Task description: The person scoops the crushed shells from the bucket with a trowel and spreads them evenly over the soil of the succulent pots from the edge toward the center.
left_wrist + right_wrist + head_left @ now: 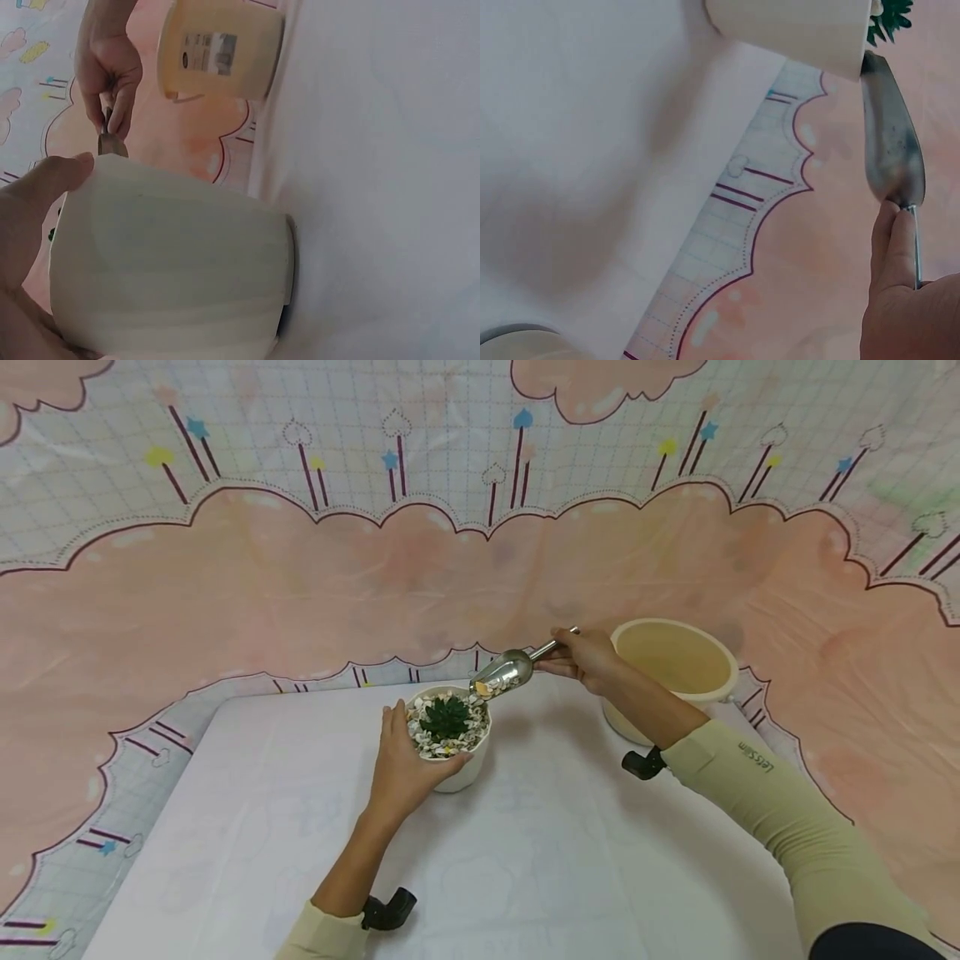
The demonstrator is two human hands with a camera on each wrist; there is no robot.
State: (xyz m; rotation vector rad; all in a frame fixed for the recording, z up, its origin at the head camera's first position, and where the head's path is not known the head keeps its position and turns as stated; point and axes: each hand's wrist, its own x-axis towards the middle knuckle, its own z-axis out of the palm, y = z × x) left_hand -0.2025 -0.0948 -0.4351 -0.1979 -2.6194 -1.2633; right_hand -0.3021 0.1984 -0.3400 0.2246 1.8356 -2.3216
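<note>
My left hand (408, 768) grips a white flower pot (457, 779), thumb on its near side and fingers round its left. In the pot a dark green succulent (446, 717) stands amid pale pebbles (427, 744). My right hand (588, 662) holds a metal scoop (510, 670) by its handle, the scoop tilted down to the left. Some pebbles lie in the scoop, and its tip is right at the pot's right rear rim. The right wrist view shows the scoop (892, 135) from below, two fingers (895, 244) stretched along the handle.
A cream bucket (622, 724) stands right of the pot, partly behind my right forearm; in the left wrist view a label shows on the bucket (255, 64). A white cloth covers the table (525, 860). A patterned pink backdrop (375, 585) hangs behind.
</note>
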